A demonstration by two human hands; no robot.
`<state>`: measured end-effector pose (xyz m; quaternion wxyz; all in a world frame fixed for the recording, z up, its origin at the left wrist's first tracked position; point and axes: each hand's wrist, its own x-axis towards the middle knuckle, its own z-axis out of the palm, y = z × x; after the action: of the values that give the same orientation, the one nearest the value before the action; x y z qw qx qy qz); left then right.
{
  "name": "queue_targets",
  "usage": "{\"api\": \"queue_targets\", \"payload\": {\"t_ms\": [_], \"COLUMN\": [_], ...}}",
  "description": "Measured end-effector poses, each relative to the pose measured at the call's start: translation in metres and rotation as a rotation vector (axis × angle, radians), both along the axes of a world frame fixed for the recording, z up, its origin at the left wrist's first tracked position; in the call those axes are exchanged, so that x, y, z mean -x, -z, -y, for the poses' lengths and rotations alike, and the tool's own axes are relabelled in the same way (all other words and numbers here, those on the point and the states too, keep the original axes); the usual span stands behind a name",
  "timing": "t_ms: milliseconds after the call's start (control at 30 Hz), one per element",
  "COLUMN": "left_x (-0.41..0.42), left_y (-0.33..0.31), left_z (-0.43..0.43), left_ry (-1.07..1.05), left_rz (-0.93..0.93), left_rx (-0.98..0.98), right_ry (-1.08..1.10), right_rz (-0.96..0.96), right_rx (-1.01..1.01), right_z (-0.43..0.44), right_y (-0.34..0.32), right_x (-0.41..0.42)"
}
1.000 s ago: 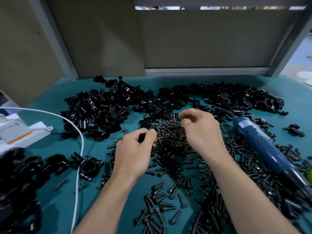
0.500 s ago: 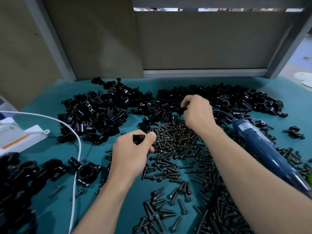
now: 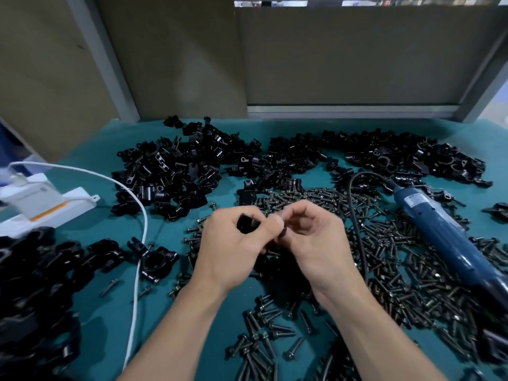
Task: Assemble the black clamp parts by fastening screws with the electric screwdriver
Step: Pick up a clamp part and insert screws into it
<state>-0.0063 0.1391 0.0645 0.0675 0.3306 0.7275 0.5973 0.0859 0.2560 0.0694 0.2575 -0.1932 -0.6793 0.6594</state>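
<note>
Clamp part piles (image 3: 170, 171) lie along the back of the tabletop (image 3: 101, 320). Screws (image 3: 384, 257) spread before them, with the electric screwdriver (image 3: 439, 229) lying on them at right. A power strip (image 3: 74, 206) sits far left, a cable (image 3: 136, 292) running forward. Assembled clamps (image 3: 35, 284) heap near left. At centre, the left grip (image 3: 231, 251) with a clamp part (image 3: 247, 224) touches the right grip (image 3: 319, 243), which pinches a small piece (image 3: 283, 232).

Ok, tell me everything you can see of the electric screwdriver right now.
The electric screwdriver is a blue, plastic-looking cylinder with a pale label near its rear end, where a black cord loops out. It lies on its side, diagonally, on loose screws, right of the right hand; no hand touches it.
</note>
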Motion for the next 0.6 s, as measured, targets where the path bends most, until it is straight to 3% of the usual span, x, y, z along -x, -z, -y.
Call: {"api": "queue_targets", "payload": {"t_ms": [100,233,367,500,600], "left_x": [0.001,0.004,0.008,0.005,0.000], "left_y": [0.000,-0.005,-0.007,-0.004,-0.002], "left_z": [0.001,0.003,0.005,0.004,0.006], "left_ry": [0.010,0.103,0.164,0.102,-0.030], "left_rz": [0.041,0.247,0.382,0.323,0.106], "left_rx": [-0.043,-0.139,-0.171,-0.145,-0.042], "right_ry": [-0.064,-0.126,-0.142,-0.028,0.169], "right_rz": [-0.076,-0.133,-0.126,-0.099,-0.126], "right_rx": [0.090,0.308,0.246,0.177,0.231], "right_z": [-0.002,-0.007,-0.013,-0.016,-0.010], "right_y": [-0.004,-0.007,-0.008,-0.008,-0.006], "right_x": [-0.001,-0.003,-0.005,-0.005,-0.002]}}
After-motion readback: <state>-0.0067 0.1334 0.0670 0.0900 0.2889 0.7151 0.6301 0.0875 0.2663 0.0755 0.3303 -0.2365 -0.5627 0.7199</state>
